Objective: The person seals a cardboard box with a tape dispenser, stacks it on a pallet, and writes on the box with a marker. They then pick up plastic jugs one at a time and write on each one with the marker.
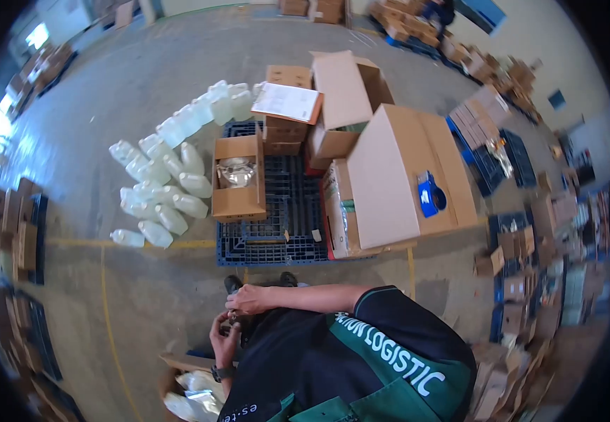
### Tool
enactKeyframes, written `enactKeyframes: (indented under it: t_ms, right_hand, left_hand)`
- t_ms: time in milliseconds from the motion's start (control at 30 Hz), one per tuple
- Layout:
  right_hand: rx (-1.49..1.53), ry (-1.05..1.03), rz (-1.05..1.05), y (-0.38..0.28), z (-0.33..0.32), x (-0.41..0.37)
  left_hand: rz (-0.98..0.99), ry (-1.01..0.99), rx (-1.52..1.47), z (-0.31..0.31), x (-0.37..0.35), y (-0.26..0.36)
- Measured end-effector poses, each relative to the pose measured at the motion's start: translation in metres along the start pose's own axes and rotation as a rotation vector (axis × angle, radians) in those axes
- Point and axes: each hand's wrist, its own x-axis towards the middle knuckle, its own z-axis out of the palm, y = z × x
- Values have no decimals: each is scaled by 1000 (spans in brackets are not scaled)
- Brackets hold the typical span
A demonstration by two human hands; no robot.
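Note:
My right hand [250,299] is held in front of my body, fingers curled together. Just below it, my left hand [225,339], with a dark watch [222,373] on the wrist, has its fingertips bent up close to the right one. Whatever lies between the fingers is too small to make out. Ahead of my feet lies a blue plastic pallet [284,252]. On it stands an open carton [238,211] with a clear plastic-wrapped item [236,172] inside. Several whitish translucent jugs [171,219] are grouped on the floor to the left.
A large carton [396,190] bears a blue tape dispenser [429,194]. Behind, a clipboard with paper [287,102] lies on stacked boxes [281,133] beside an open-flapped carton [340,88]. A box with plastic bags [196,394] stands at my left side. Another person [440,14] is far off.

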Motion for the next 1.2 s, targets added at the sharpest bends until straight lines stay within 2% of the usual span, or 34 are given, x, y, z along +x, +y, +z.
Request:
enactKeyframes:
  t_ms: [67,100,167,200,267,333,400,467,533,567,600,633,667,700,733,767,833,867,900,933,1000,1033,1067,1100,1133,1167,1200]
  right_hand:
    - [57,73,74,-4,-9,8]
    - [89,126,85,0,-8,15]
    - [118,195,116,11,-7,24]
    - [190,220,198,17,-8,30]
    - [279,243,280,29,6,48]
    - [394,337,449,46,20,73]
    - [409,336,493,52,23,88]
    - [309,222,634,69,29,88]
    - [383,263,803,67,30,78]
    - [405,292,913,71,26,68]
    - [386,398,969,79,19,52]
    - [361,602,1097,69,-14,30]
    - [403,715,1276,55,-64,6]
    - [424,922,1341,71,-71,-30]
    - [334,1195,1316,78,-93,-73]
    - [4,1287,1392,80,-115,-116]
    - [-489,1454,1602,80,-153,-212]
    - [-758,1468,1653,76,-172,-257]
    - [-928,1426,1786,62,-197,-287]
    - [-1031,1423,1796,57,-213,-318]
    - [-1225,1207,1942,71,-214,-368]
    - [-1058,1118,2016,84,-207,-395]
    - [-993,1153,1941,100,-192,-413]
    - [-541,1231,1858,116,-183,-437]
    - [-696,1278,1640,114,-191,-422]
    - [-849,1148,1910,125,-182,-430]
    - [-1031,1102,1909,132,-173,-442]
  left_hand:
    - [169,-60,585,-10,5,3]
    - [89,-18,580,-16,9,-4]
    - [164,-36,615,-37,16,-12]
    - [232,-21,647,-49,24,-13]
    - [239,-24,688,-68,40,-6]
    - [231,-64,700,-81,64,15]
    - [267,-130,728,-110,83,24]
    - [318,-195,739,-123,105,38]
    - [168,-281,780,-140,111,64]
    - [166,-297,786,-153,118,59]
    - [164,-196,704,-175,125,47]
    - [160,-96,620,-197,132,38]
    - [158,-113,626,-216,140,34]
    - [-166,-2,421,-235,150,31]
    - [-484,114,212,-256,160,27]
    - [-481,107,226,-281,174,12]
    - [-452,58,647,-316,205,-26]
    - [-448,51,660,-316,219,-26]
    - [-447,43,704,-312,234,-25]
    - [-446,43,749,-307,248,-24]
    - [-462,-14,742,-291,278,-25]
    - [-419,-76,778,-276,291,-22]
    - [-379,-121,814,-266,305,-21]
    - [-326,-208,999,-258,325,-21]
    - [-281,-304,1179,-247,346,-22]
    - [-162,-291,1269,-239,365,-28]
    - [-46,-300,1355,-226,381,-34]
